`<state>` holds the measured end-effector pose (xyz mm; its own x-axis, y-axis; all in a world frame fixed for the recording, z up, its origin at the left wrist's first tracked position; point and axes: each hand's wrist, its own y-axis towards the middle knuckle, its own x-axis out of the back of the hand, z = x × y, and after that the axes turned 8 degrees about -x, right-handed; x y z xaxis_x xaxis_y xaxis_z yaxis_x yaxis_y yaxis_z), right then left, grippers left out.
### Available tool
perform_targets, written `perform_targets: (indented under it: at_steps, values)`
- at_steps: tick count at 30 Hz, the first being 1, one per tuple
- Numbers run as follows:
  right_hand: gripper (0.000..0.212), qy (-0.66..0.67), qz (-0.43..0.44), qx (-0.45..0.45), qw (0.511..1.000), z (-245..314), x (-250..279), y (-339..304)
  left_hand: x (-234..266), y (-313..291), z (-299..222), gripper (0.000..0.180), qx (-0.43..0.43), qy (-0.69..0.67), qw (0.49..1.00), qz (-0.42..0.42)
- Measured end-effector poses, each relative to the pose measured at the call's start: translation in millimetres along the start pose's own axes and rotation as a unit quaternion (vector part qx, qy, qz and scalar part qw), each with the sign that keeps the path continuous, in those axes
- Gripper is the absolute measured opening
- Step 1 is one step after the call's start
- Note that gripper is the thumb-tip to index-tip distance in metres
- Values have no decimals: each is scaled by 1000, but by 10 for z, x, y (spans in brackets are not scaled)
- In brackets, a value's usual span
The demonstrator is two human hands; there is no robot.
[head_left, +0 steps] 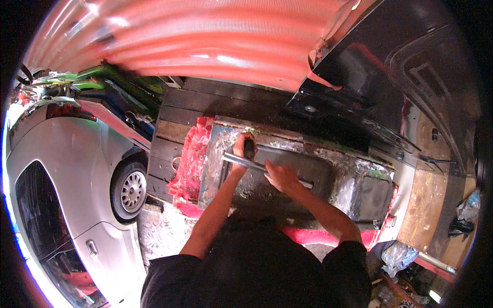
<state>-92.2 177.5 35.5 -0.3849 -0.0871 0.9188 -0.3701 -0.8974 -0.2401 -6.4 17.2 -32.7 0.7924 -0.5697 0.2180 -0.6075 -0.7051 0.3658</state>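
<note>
A dark, scuffed panel (pixel 318 205) with raised edges lies in front of me, like part of a vehicle body. My left hand (pixel 240 145) is closed around a dark, blunt-ended object (pixel 249 149) over the panel's left part; its kind is not clear. To the right of it, my right hand (pixel 281 177) grips a long, straight metal bar (pixel 241 161). The bar slants across the panel, its left end by my left wrist and its right end beyond my right hand. Part of it is hidden under my right fingers.
A silver car (pixel 87 169) stands at the left. Red cloth or plastic (pixel 192 164) hangs at the panel's left edge. Dark planks (pixel 205 97) lie behind it under a red corrugated sheet (pixel 205 36). A large black body panel (pixel 380 77) leans at the right, above wooden boards (pixel 423 200).
</note>
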Motion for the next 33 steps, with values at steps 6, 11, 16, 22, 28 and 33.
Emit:
perform_targets:
  at_steps: [6, 11, 16, 22, 28, 33]
  values:
    - [34, 222, -126, 239, 937, 119, 205, -245, -3, -11, -48, 38, -18, -37, 999, -33]
    - [38, 108, -48, 33, 992, -124, 33, -44, -6, -198, 285, 33, -36, -119, 992, -38]
    - [40, 152, -46, -35, 987, -147, 174, -228, -26, -152, 347, 26, 21, -169, 983, -63]
    - [51, 187, 55, -147, 970, -68, 276, -550, 215, 14, 198, 32, -61, -149, 977, -141]
    - [54, 232, 72, -254, 936, -103, -119, -739, 321, 142, 238, 31, 94, -293, 920, -241]
    - [56, 304, 53, -266, 913, -97, -314, -763, 322, 268, 397, 27, 163, -279, 912, -253]
